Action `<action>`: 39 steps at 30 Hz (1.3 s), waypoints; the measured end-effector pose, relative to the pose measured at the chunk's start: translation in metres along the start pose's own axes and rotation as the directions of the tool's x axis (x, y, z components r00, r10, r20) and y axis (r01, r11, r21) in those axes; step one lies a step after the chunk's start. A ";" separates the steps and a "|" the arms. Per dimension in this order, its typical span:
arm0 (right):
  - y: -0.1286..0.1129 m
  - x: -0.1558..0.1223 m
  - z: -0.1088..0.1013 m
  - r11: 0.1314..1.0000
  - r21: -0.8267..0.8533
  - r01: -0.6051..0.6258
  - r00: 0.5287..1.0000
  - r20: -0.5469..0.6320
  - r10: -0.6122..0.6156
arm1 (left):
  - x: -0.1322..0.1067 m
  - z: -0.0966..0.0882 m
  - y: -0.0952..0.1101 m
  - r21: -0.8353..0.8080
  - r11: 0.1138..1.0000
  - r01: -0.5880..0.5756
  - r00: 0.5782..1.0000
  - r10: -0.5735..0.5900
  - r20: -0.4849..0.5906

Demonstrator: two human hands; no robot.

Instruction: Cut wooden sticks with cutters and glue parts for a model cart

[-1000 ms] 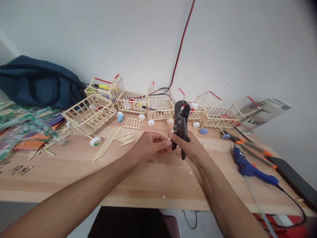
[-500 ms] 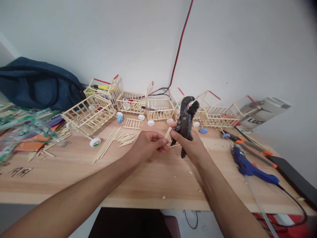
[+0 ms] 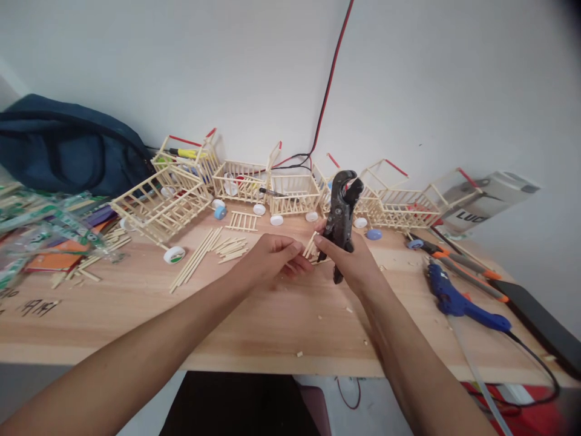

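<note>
My right hand [image 3: 349,254] grips a black hand cutter [image 3: 340,212], its curved jaws pointing up. Between that hand's thumb and forefinger are short wooden sticks [image 3: 310,245]. Close beside the sticks is my left hand [image 3: 279,257], thumb and fingers apart, with nothing plainly held in it. Part of its fingers is hard to make out. To the left lie a bundle of long sticks [image 3: 196,259], a pile of short cut sticks [image 3: 232,248] and a small ladder-like stick panel [image 3: 242,221].
Several stick-built carts with bottle-cap wheels, such as the large one [image 3: 163,206], line the wall. At right lie a blue glue gun [image 3: 454,297] and orange-handled pliers [image 3: 472,275]. Plastic wrappers [image 3: 59,224] and a dark blue bag [image 3: 72,145] are at left.
My left fingers have come off the short stick and moved slightly apart from it. More than one short stick now shows in my right hand, which keeps the cutter.
</note>
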State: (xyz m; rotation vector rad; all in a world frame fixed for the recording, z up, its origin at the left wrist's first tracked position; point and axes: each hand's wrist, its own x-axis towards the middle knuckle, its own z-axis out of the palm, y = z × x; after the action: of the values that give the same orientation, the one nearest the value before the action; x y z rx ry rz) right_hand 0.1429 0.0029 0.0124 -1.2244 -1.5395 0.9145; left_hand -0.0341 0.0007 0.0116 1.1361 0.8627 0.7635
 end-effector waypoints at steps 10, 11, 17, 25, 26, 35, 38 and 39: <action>-0.002 -0.002 0.006 0.999 -0.008 -0.039 0.998 0.040 0.039 | -0.002 -0.001 0.003 0.066 0.997 -0.040 0.998 0.044 -0.055; -0.001 -0.003 0.007 0.999 -0.017 -0.037 0.998 0.045 0.037 | -0.002 -0.001 0.002 0.076 0.996 -0.041 0.997 0.045 -0.063; -0.004 -0.004 0.013 0.999 -0.038 -0.004 0.998 0.061 0.006 | -0.001 0.001 0.000 0.118 0.987 -0.108 0.989 0.118 -0.089; -0.010 -0.003 0.001 0.998 -0.033 -0.057 0.990 0.128 0.061 | -0.004 -0.008 0.012 0.153 0.944 -0.293 0.937 0.315 -0.149; -0.010 -0.004 -0.002 0.997 -0.055 -0.060 0.984 0.167 0.068 | -0.005 -0.010 0.014 0.186 0.928 -0.323 0.921 0.353 -0.162; -0.028 -0.016 -0.007 0.967 -0.253 -0.022 0.943 0.317 0.104 | -0.019 -0.011 0.029 0.742 0.564 -0.363 0.673 0.709 -0.209; -0.033 -0.017 -0.006 0.955 -0.296 0.001 0.938 0.332 0.102 | -0.022 -0.010 0.029 0.825 0.444 -0.350 0.624 0.767 -0.149; -0.034 -0.017 -0.005 0.952 -0.305 0.005 0.937 0.334 0.102 | -0.022 -0.010 0.029 0.841 0.414 -0.348 0.613 0.779 -0.130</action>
State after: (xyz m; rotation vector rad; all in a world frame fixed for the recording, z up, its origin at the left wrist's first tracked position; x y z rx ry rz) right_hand 0.1395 -0.0213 0.0419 -1.3729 -1.9959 0.9920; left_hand -0.0555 -0.0066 0.0414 2.1481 1.3146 1.4350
